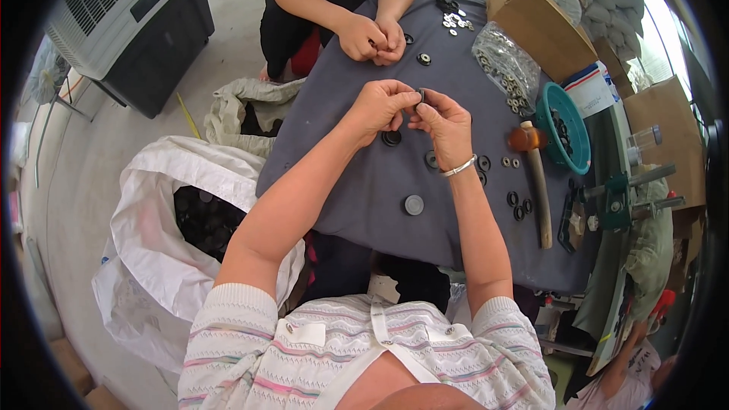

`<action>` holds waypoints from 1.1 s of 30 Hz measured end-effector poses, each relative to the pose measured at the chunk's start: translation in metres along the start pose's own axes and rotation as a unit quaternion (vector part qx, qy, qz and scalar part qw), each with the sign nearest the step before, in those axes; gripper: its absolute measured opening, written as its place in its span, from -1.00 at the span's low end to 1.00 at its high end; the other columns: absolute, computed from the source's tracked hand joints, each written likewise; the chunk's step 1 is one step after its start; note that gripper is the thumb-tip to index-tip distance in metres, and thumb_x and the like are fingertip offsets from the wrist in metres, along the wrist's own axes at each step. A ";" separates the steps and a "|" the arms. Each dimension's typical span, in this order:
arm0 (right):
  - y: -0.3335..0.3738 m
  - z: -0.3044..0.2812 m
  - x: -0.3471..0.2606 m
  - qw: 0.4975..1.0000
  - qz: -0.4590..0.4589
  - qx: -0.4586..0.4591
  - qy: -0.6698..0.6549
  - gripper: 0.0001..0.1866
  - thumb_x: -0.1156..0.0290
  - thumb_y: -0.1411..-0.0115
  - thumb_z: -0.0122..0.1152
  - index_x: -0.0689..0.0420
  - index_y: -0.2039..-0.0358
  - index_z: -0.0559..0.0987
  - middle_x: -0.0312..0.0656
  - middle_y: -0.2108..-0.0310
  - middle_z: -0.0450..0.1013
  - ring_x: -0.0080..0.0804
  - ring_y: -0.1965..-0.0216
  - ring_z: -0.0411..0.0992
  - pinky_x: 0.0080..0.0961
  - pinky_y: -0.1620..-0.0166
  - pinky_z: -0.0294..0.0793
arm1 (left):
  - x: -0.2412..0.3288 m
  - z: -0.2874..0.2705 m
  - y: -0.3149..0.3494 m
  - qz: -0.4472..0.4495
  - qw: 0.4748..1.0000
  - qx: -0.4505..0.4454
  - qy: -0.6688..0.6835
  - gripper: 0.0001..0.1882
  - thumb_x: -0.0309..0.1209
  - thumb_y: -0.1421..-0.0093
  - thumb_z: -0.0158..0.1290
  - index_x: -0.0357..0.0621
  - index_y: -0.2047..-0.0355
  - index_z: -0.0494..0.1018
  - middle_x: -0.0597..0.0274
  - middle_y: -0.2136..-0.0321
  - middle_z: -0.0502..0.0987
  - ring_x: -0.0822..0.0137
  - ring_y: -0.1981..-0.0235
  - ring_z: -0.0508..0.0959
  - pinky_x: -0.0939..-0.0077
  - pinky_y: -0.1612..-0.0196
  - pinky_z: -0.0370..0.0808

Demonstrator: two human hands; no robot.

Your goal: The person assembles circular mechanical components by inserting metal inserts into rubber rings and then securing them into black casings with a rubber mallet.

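Above the grey cloth-covered table [342, 197], my left hand [376, 111] and my right hand [446, 127] meet at the fingertips. Pinched between them is a small dark round part [421, 96], mostly covered by the fingers. A black ring-shaped part [391, 138] lies just under my left hand. By my right wrist are a dark ring [431, 159] and another black ring [484, 161]. Nearer to me rests a grey round disc [414, 205]. Several black rings [519, 212] and two small metal washers [515, 162] lie right of my right forearm.
A mallet [541, 190] and a teal basket [583, 153] of dark parts are at right, near a green metal tool [616, 201]. Beyond lie a clear bag [505, 61] of rings and a cardboard box [543, 26]. Opposite, a co-worker's hands [373, 38] touch. A white sack [152, 220] holds black parts.
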State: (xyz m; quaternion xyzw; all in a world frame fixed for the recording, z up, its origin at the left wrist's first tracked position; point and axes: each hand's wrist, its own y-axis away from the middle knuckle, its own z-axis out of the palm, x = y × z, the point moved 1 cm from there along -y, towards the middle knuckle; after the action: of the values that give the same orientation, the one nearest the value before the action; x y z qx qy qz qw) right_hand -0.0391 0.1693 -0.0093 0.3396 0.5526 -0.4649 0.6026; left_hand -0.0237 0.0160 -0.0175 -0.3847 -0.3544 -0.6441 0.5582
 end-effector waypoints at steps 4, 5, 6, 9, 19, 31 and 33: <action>0.000 0.003 0.001 0.997 0.021 0.007 -0.071 -0.70 0.50 -0.23 0.10 0.37 0.06 0.46 -0.11 0.29 0.48 -0.47 0.40 0.50 -0.53 0.33 0.60 | -0.006 -0.007 -0.007 -0.026 0.998 0.013 0.048 -0.72 -0.25 -0.23 0.04 -0.26 0.43 0.47 0.25 0.60 0.44 0.53 0.79 0.35 0.72 0.81 0.01; -0.001 0.002 0.002 0.997 0.022 0.008 -0.071 -0.70 0.50 -0.23 0.10 0.37 0.06 0.46 -0.11 0.29 0.48 -0.47 0.40 0.50 -0.53 0.33 0.60 | -0.007 -0.007 -0.008 -0.028 0.998 0.013 0.049 -0.72 -0.25 -0.23 0.04 -0.26 0.43 0.47 0.25 0.60 0.44 0.53 0.79 0.35 0.72 0.81 0.01; -0.003 0.000 0.004 0.998 0.016 -0.001 -0.066 -0.70 0.48 -0.25 0.08 0.37 0.06 0.46 -0.11 0.28 0.48 -0.47 0.40 0.50 -0.53 0.34 0.60 | -0.007 -0.007 -0.009 -0.038 0.998 0.013 0.057 -0.69 -0.22 -0.25 0.02 -0.26 0.44 0.46 0.24 0.61 0.43 0.52 0.80 0.35 0.71 0.82 0.00; -0.004 -0.001 0.006 0.999 0.012 -0.008 -0.050 -0.69 0.48 -0.25 0.08 0.37 0.04 0.46 -0.15 0.29 0.46 -0.50 0.41 0.48 -0.55 0.37 0.58 | -0.006 -0.006 -0.007 -0.053 0.997 0.018 0.062 -0.64 -0.17 -0.26 -0.01 -0.26 0.45 0.45 0.23 0.61 0.42 0.50 0.81 0.33 0.71 0.82 -0.01; 0.003 -0.009 -0.010 0.989 -0.111 -0.009 0.102 -0.65 0.49 -0.13 0.24 0.28 0.06 0.49 -0.31 0.43 0.44 -0.66 0.49 0.37 -0.70 0.47 0.39 | -0.004 0.008 -0.004 -0.062 0.998 -0.012 0.031 -0.53 -0.04 -0.27 -0.07 -0.28 0.40 0.45 0.21 0.62 0.42 0.47 0.81 0.31 0.67 0.80 0.03; 0.284 -0.171 -0.218 0.857 -0.328 0.393 0.056 -0.66 0.56 -0.14 0.06 0.28 0.03 0.43 -0.05 0.31 0.47 -0.31 0.40 0.55 -0.39 0.27 0.62 | -0.039 -0.036 -0.029 0.080 0.976 0.111 -0.172 -0.71 -0.21 -0.30 -0.04 -0.21 0.29 0.48 0.39 0.64 0.38 0.63 0.77 0.25 0.75 0.73 0.12; 0.367 -0.217 -0.261 0.796 -0.364 0.479 0.065 -0.73 0.54 -0.19 0.07 0.31 0.09 0.45 -0.07 0.36 0.48 -0.32 0.41 0.54 -0.39 0.27 0.63 | -0.043 -0.042 -0.035 0.111 0.972 0.094 -0.185 -0.72 -0.22 -0.30 -0.04 -0.21 0.29 0.47 0.38 0.63 0.38 0.63 0.77 0.25 0.75 0.72 0.12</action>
State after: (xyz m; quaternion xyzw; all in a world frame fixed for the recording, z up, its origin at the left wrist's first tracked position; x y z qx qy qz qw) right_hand 0.2397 0.5416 0.1744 0.3879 0.3801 -0.8322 0.1118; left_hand -0.0596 0.0023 -0.0754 -0.4798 -0.4652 -0.4602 0.5845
